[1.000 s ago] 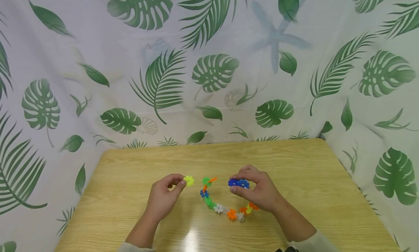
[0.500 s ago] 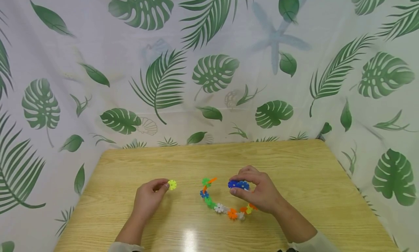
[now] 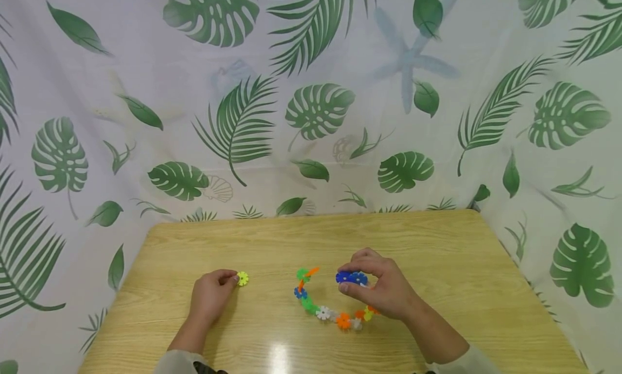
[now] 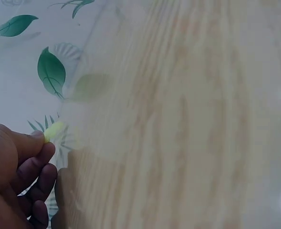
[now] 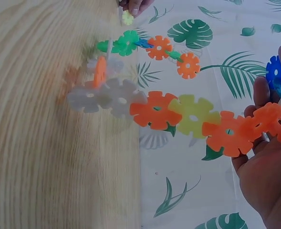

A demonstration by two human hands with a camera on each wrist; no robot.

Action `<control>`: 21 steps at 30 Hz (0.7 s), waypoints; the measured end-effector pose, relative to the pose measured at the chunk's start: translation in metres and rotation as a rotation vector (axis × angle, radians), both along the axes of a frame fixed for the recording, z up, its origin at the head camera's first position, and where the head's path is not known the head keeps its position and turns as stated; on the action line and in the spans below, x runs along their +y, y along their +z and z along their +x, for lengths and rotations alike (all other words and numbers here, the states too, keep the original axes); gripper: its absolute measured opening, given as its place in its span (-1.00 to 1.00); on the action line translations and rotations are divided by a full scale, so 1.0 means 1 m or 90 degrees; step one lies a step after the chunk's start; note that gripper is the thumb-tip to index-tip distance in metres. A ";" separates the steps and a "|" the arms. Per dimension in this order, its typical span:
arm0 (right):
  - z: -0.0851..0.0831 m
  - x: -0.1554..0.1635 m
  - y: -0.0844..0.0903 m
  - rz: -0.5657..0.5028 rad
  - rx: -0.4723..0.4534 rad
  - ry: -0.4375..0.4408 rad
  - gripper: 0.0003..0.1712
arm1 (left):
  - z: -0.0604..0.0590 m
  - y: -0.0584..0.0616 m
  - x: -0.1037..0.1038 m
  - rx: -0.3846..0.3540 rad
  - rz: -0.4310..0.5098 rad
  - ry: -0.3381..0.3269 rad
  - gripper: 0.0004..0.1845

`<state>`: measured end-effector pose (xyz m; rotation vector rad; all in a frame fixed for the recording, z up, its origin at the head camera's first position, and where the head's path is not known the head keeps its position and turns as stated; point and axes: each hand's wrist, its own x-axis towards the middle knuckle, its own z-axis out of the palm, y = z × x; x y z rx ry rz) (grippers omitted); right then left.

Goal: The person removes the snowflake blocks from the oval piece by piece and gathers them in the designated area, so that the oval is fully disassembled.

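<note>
Between thumb and fingertips, my left hand (image 3: 210,296) pinches a yellow snowflake disc (image 3: 243,278), low over the left half of the table. In the left wrist view that yellow disc (image 4: 54,131) shows nearly edge-on. My right hand (image 3: 386,285) holds the blue end discs (image 3: 351,278) of a chain of linked snowflake discs (image 3: 323,312). The chain curves in an open loop of orange, white, green, blue and yellow pieces. In the right wrist view, orange and yellow discs (image 5: 194,116) run from beside the right palm, and part of the chain there is hidden by the hand.
A wood-grain table (image 3: 272,244) lies under both hands. Behind it and at its sides hangs a white cloth (image 3: 340,66) printed with green leaves. Light glares off the tabletop near the front.
My left hand has moved left and slightly down with the yellow disc, away from the chain. The right hand keeps its hold on the blue discs, almost still.
</note>
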<state>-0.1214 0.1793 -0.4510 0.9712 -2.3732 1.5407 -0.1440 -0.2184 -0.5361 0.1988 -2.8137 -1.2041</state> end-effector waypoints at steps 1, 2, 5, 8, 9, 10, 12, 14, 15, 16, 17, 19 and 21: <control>0.000 0.000 0.000 0.001 0.003 0.000 -0.72 | -0.002 0.000 0.000 0.000 -0.008 0.001 -0.77; 0.001 0.000 0.001 0.001 0.003 0.000 -0.72 | -0.003 0.000 -0.001 -0.001 -0.016 0.003 -0.77; 0.001 0.001 0.001 0.005 -0.004 -0.002 -0.73 | -0.006 0.001 -0.001 -0.004 -0.044 0.002 -0.75; 0.001 0.001 0.001 0.007 -0.013 0.001 -0.73 | -0.006 0.002 -0.001 -0.008 -0.060 0.001 -0.74; 0.000 0.001 0.001 0.006 -0.014 0.003 -0.73 | -0.005 0.003 -0.002 -0.008 -0.065 0.000 -0.74; 0.001 0.001 0.001 0.005 -0.016 0.004 -0.72 | -0.006 0.003 -0.002 -0.008 -0.068 0.000 -0.73; 0.001 0.001 0.002 0.002 -0.014 0.006 -0.72 | -0.006 0.003 -0.002 -0.010 -0.073 -0.001 -0.72; 0.001 0.001 0.002 0.000 -0.007 0.009 -0.72 | -0.006 0.003 -0.002 -0.012 -0.077 -0.002 -0.72; 0.001 0.000 0.002 -0.001 -0.002 0.010 -0.72 | -0.007 0.003 -0.002 -0.013 -0.080 -0.002 -0.72; 0.001 0.000 0.002 -0.002 0.001 0.011 -0.71 | -0.007 0.003 -0.002 -0.014 -0.080 -0.002 -0.72; 0.001 0.000 0.003 -0.003 0.006 0.012 -0.72 | -0.007 0.003 -0.002 -0.014 -0.081 -0.001 -0.73; 0.002 0.000 0.004 -0.005 0.009 0.013 -0.72 | -0.007 0.003 -0.002 -0.013 -0.081 0.002 -0.74; 0.002 -0.001 0.005 -0.007 0.009 0.013 -0.72 | -0.008 0.003 -0.001 -0.010 -0.082 0.004 -0.76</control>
